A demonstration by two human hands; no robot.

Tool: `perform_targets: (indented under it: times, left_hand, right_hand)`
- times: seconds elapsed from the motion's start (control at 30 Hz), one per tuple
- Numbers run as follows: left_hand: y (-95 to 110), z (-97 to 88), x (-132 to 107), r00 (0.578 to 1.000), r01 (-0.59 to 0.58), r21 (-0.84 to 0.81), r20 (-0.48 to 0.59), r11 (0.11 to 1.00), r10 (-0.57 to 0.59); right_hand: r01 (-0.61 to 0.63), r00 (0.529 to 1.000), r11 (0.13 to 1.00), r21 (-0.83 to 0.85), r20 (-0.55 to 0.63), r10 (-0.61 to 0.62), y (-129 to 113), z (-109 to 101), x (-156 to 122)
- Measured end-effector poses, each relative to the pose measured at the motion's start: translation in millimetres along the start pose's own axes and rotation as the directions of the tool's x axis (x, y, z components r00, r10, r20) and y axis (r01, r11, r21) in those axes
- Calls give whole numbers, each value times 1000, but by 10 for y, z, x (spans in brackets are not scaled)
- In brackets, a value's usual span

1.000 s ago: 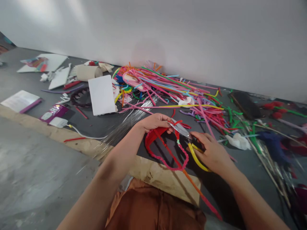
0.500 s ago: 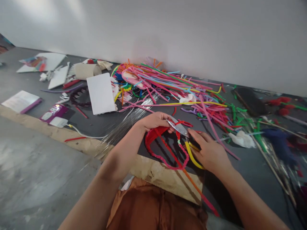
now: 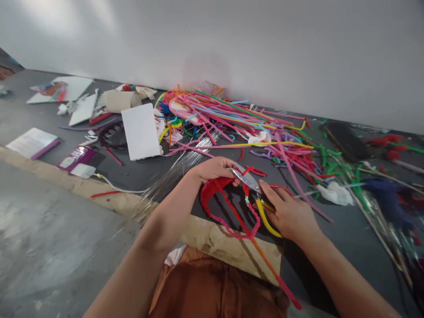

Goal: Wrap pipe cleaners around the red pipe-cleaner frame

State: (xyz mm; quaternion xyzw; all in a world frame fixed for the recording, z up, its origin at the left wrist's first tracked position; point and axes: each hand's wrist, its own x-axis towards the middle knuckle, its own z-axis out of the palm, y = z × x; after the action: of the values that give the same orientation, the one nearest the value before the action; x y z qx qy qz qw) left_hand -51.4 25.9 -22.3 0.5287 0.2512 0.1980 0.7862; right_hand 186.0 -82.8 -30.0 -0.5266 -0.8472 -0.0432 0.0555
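Note:
My left hand (image 3: 219, 171) is closed on the red fuzzy band of a pipe-cleaner piece (image 3: 217, 187). A wavy pink loop hangs below this band, and a long red-orange pipe cleaner (image 3: 266, 256) runs down from it past the table edge. In my right hand (image 3: 289, 212) are scissors (image 3: 247, 180) with broad silver blades and yellow handles. Their blades point left toward my left fingertips. A short red pipe-cleaner end (image 3: 247, 171) lies at the blades; whether it sits between them I cannot tell. My right fingers partly hide the handles.
A large heap of coloured pipe cleaners (image 3: 225, 110) lies against the wall. Thin silver wires (image 3: 179, 170) spread left of my hands. Farther left are a white card (image 3: 141, 131), a purple glue gun (image 3: 77, 159) and a notebook (image 3: 33, 142). A dark phone (image 3: 344, 140) lies right.
Both hands keep nearly the same place and hold. The scissors have barely shifted, and the view has moved very slightly.

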Motion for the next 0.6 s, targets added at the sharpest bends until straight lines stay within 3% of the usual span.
perform_targets:
  times: [0.27, 0.47, 0.6]
  left_hand:
    - [-31, -33, 5, 1000, 29, 15, -2, 999, -29]
    - [-64, -60, -3, 999, 43, -72, 20, 996, -42]
    - [-51, -51, -13, 995, 92, -118, -25, 989, -95]
  right_hand:
    - [-24, 998, 999, 26, 63, 23, -24, -16, 16]
    - [-35, 999, 997, 67, 35, 33, -31, 12, -6]
    - [-150, 988, 975, 163, -1, 152, 43, -43, 9]
